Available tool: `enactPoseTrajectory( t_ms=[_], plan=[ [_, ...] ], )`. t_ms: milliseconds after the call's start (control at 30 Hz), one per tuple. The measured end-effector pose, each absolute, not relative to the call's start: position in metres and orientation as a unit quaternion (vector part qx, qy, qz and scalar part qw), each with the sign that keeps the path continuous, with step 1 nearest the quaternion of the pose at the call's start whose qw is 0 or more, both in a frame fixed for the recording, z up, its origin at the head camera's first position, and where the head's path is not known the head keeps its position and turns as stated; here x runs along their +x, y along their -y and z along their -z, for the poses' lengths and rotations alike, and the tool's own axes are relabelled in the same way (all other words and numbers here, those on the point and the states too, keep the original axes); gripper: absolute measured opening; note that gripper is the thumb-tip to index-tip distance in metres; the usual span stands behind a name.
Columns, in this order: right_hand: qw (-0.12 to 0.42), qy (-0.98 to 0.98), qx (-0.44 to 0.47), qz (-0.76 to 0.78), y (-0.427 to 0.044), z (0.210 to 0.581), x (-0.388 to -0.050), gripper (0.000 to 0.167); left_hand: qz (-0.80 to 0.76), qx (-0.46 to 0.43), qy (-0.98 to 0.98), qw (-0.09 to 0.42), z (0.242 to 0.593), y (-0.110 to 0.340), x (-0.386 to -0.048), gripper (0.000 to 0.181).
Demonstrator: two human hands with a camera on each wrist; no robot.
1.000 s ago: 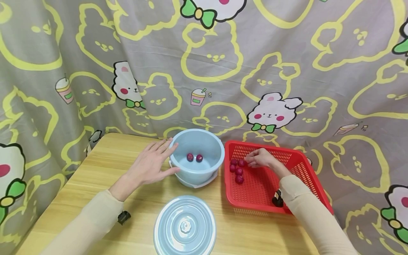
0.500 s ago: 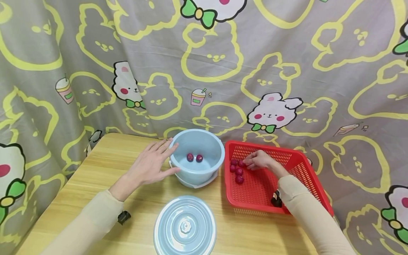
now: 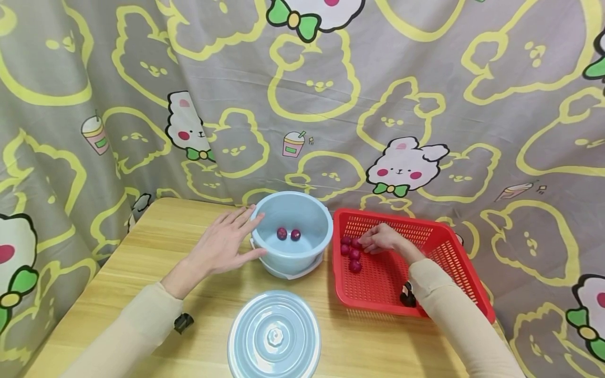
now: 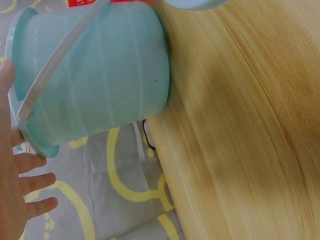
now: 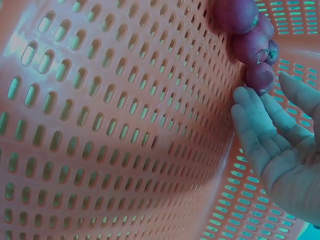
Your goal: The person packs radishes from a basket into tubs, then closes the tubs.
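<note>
Inside the red basket (image 3: 378,283), the right hand (image 3: 385,239) is beside a cluster of several dark red round fruits (image 3: 355,254). In the right wrist view the fingertips of that hand (image 5: 285,135) touch or nearly touch the lowest fruit (image 5: 260,77), the thumb held apart from it. The left hand (image 3: 224,241) rests with spread fingers at the left rim of the light blue bucket (image 3: 293,252); two fruits (image 3: 295,234) lie on the bucket's bottom. From the left wrist, the hand (image 4: 17,185) shows straight fingers by the bucket's rim (image 4: 42,145).
A light blue lid (image 3: 274,336) lies on the wooden table (image 3: 203,336) in front of the bucket. Behind the table hangs a grey patterned curtain (image 3: 321,142). The bucket's pale handle (image 4: 55,57) hangs along its side.
My right hand has shifted slightly left and down toward the fruits, and the top fruit beside it has moved a little left. My left hand has stayed in place.
</note>
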State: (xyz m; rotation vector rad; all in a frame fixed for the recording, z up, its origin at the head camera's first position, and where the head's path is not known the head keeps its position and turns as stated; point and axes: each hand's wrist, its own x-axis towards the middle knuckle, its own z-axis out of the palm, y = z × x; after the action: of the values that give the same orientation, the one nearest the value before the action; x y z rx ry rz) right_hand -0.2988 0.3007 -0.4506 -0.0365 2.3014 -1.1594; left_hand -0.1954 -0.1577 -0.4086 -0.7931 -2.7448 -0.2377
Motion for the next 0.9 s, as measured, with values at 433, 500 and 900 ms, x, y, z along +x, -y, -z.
enactPoseTrajectory(
  t_ms=[433,500,900],
  plan=[
    [0.282,-0.871,-0.018,0.403,-0.289,0.455,-0.298,0.027,0.083,-0.271,0.95,0.13,0.408,0.157,-0.195,0.089],
    [0.279,-0.873,-0.015,0.4,-0.288,0.455,-0.298,0.024,0.083,-0.271,0.95,0.129,0.408,0.157,-0.195,0.089],
    [0.271,-0.873,-0.012,0.405,-0.291,0.452,-0.298,0.027,0.085,-0.273,0.949,0.135,0.408,0.157,-0.195,0.089]
  ],
)
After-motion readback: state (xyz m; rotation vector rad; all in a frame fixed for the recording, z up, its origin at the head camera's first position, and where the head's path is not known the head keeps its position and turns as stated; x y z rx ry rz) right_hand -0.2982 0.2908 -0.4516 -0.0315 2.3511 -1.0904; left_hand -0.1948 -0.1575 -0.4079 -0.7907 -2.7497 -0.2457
